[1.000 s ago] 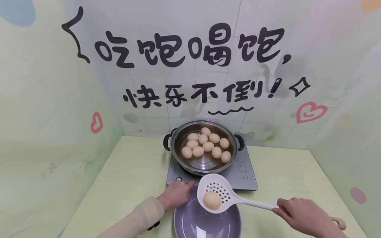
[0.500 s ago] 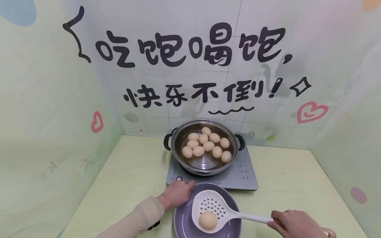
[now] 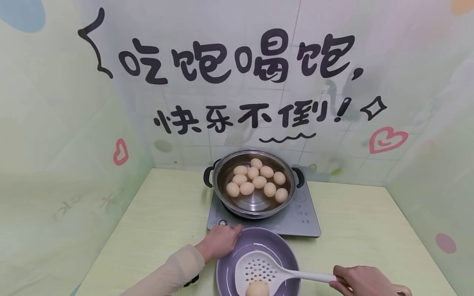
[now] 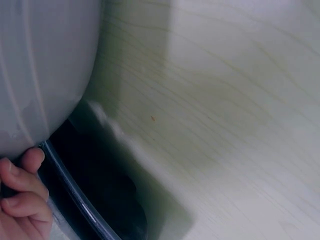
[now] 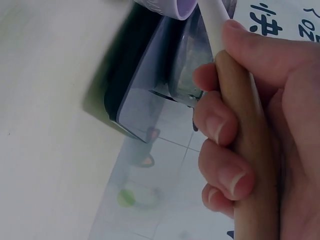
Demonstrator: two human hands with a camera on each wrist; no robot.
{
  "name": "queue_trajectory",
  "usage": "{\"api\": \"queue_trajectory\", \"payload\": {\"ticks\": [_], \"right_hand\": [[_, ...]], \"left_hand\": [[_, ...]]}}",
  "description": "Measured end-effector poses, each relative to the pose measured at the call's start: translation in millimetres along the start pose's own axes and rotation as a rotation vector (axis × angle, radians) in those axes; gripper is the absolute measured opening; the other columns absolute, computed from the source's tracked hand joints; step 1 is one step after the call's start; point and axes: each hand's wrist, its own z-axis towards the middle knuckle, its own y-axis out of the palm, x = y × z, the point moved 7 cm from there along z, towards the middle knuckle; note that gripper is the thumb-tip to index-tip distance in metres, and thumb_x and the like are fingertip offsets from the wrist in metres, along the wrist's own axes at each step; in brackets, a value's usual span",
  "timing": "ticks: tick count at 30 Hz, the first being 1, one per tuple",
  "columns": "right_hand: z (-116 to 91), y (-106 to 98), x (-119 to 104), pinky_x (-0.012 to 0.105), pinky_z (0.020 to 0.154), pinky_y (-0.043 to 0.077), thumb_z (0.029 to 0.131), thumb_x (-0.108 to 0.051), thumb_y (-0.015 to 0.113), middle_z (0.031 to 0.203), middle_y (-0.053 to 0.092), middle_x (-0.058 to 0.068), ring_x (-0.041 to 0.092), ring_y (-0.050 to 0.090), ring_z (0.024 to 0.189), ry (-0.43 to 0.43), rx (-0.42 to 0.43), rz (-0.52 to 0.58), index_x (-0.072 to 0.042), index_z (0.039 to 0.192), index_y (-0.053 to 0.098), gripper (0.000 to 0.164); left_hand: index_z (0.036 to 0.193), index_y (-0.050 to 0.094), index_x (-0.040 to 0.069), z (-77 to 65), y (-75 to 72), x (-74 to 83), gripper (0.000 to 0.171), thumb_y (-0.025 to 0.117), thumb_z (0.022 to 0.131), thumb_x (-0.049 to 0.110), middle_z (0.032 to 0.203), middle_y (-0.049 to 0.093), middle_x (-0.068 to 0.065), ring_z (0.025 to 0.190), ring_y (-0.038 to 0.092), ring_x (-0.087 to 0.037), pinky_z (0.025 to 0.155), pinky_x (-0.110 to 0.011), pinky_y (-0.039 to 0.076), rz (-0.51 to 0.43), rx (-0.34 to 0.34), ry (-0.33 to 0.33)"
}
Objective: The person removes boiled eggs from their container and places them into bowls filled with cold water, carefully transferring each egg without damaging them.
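In the head view my right hand (image 3: pixel 364 280) grips the handle of a white slotted skimmer (image 3: pixel 259 265). Its wooden grip (image 5: pixel 245 130) lies inside my curled fingers in the right wrist view. An egg (image 3: pixel 257 289) rests on the skimmer's head, partly cut off by the frame's bottom edge. Below the skimmer is a purple bowl (image 3: pixel 285 246); its near part is out of frame. My left hand (image 3: pixel 219 242) holds the bowl at its upper left rim. In the left wrist view curled fingers (image 4: pixel 25 192) touch the bowl's outer wall (image 4: pixel 47 65).
A steel pot (image 3: pixel 255 207) holding several eggs (image 3: pixel 259 182) in liquid stands behind the bowl on a grey induction cooker (image 3: pixel 307 218). Black handles (image 3: pixel 298 177) stick out from its sides. Printed sheets (image 3: pixel 237 90) wall in the pale table (image 3: pixel 355 213) at back and sides.
My right hand has lowered the skimmer and egg toward me, from over the bowl's far rim to over its near part. The left hand and bowl have stayed put.
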Motion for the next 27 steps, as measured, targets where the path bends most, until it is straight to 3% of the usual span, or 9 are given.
{"api": "queue_trajectory", "payload": {"ticks": [7, 10, 16, 18, 21, 27], "right_hand": [[-1, 0, -1, 0.019, 0.043, 0.022, 0.082, -0.045, 0.061, 0.053, 0.025, -0.023, -0.004, 0.024, 0.043, 0.047, 0.037, -0.049, -0.028, 0.067, 0.039, 0.031], [-3, -3, -2, 0.019, 0.042, 0.021, 0.080, -0.044, 0.064, 0.054, 0.024, -0.024, -0.005, 0.022, 0.043, 0.034, 0.127, -0.074, -0.028, 0.067, 0.038, 0.033], [-8, -16, -7, 0.016, 0.044, 0.017, 0.073, -0.042, 0.070, 0.058, 0.022, -0.024, -0.008, 0.017, 0.047, -0.056, 0.404, -0.142, -0.028, 0.066, 0.038, 0.036], [-9, -19, -8, 0.015, 0.044, 0.017, 0.073, -0.043, 0.070, 0.059, 0.024, -0.024, -0.009, 0.017, 0.048, -0.070, 0.452, -0.150, -0.028, 0.067, 0.039, 0.034], [-8, -21, -8, 0.016, 0.044, 0.017, 0.073, -0.042, 0.070, 0.059, 0.025, -0.024, -0.009, 0.018, 0.049, -0.065, 0.461, -0.147, -0.028, 0.067, 0.040, 0.033], [-6, -26, 0, 0.017, 0.044, 0.019, 0.070, -0.035, 0.074, 0.057, 0.023, -0.026, -0.008, 0.018, 0.046, -0.008, 0.391, -0.125, -0.029, 0.068, 0.043, 0.032]], "left_hand": [[0.088, 0.051, 0.012, -0.6, -1.0, -0.3, 0.010, 0.045, 0.093, 0.019, 0.059, 0.055, 0.000, 0.052, 0.055, -0.019, 0.043, -0.027, 0.038, -0.011, -0.007, -0.006], [0.087, 0.050, 0.012, -0.9, -0.5, -0.6, 0.009, 0.045, 0.092, 0.018, 0.059, 0.055, 0.000, 0.052, 0.055, -0.019, 0.043, -0.027, 0.038, -0.023, -0.001, -0.003], [0.087, 0.049, 0.011, -2.5, -5.0, 1.6, 0.016, 0.039, 0.096, 0.019, 0.057, 0.054, -0.001, 0.049, 0.054, -0.019, 0.042, -0.026, 0.038, -0.046, 0.046, 0.034], [0.087, 0.049, 0.010, -2.6, -5.6, 1.8, 0.019, 0.036, 0.097, 0.021, 0.057, 0.053, -0.001, 0.049, 0.053, -0.018, 0.041, -0.026, 0.037, -0.050, 0.053, 0.040], [0.088, 0.050, 0.010, -1.7, -3.8, 1.3, 0.019, 0.037, 0.096, 0.021, 0.057, 0.053, 0.000, 0.049, 0.053, -0.017, 0.042, -0.025, 0.037, -0.055, 0.037, 0.028], [0.091, 0.053, 0.012, 1.3, 2.6, -1.4, 0.010, 0.045, 0.093, 0.018, 0.059, 0.054, 0.002, 0.051, 0.053, -0.015, 0.044, -0.024, 0.039, -0.048, -0.038, -0.023]]}}
